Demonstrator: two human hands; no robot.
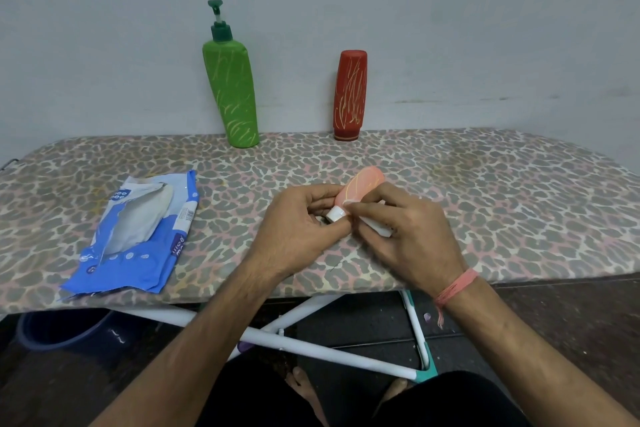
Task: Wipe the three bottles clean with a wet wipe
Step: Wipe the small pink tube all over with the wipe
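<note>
The person is holding the small pink bottle point(362, 187) just above the desk point(485, 191), near its front edge, cap end pointing back toward them. The left hand point(298, 225) is curling its fingers around the white cap point(335, 213) and neck, and the right hand point(401, 232) is pinching a folded white wet wipe point(375, 226) against the bottle's lower side, thumb pressing near the neck. Yellow scribbles are showing along the pink body. It looks light, a small plastic thing, probably a little squeezable and likely turning slick once damp, so the grip at the stiff cap seems the sensible anchor while the wipe works along the body. Over at the back, against the wall, the green pump bottle point(231, 94) and the red bottle point(350, 95) are standing well apart from each other, both carrying yellow marks, both apparently waiting their turn. The green one looks tall and top-heavy with that pump; taking it round the middle seems safer. The torn blue wipes packet point(138, 236) is lying open to the left.
</note>
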